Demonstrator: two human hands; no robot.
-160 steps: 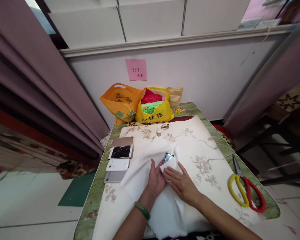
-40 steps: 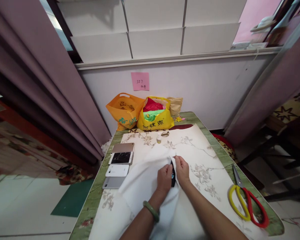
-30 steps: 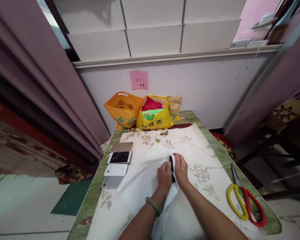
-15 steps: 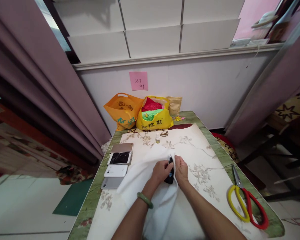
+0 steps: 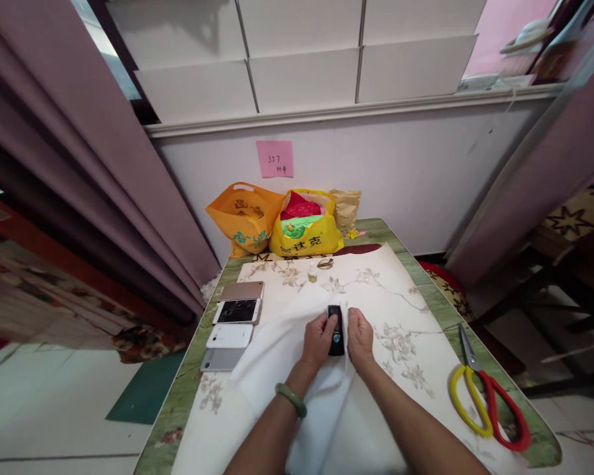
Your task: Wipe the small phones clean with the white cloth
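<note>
A small black mobile phone [image 5: 335, 333] with a round button is upright in my left hand [image 5: 318, 340], the thumb lying on its front. My right hand [image 5: 360, 336], fingers closed, grips the edge of a white cloth [image 5: 277, 353] along the phone's right side. The cloth spreads under both hands and down toward my body. To the left lie several phones in a column: a gold one [image 5: 242, 291], a white one with a cracked black screen [image 5: 236, 311], a plain white one [image 5: 230, 335] and a silver one [image 5: 222, 359].
Yellow-and-red-handled scissors [image 5: 485, 396] lie at the right table edge. A small clear bottle [image 5: 312, 272] stands beyond the cloth. At the back are an orange bag [image 5: 247, 218], a yellow bag [image 5: 307, 244] and a tan pouch [image 5: 346, 206]. Flowered paper [image 5: 396, 382] covers the table.
The black phone has turned so that its front faces me more fully, and more of it shows beside the cloth. My left hand has shifted slightly; the right hand is nearly unchanged.
</note>
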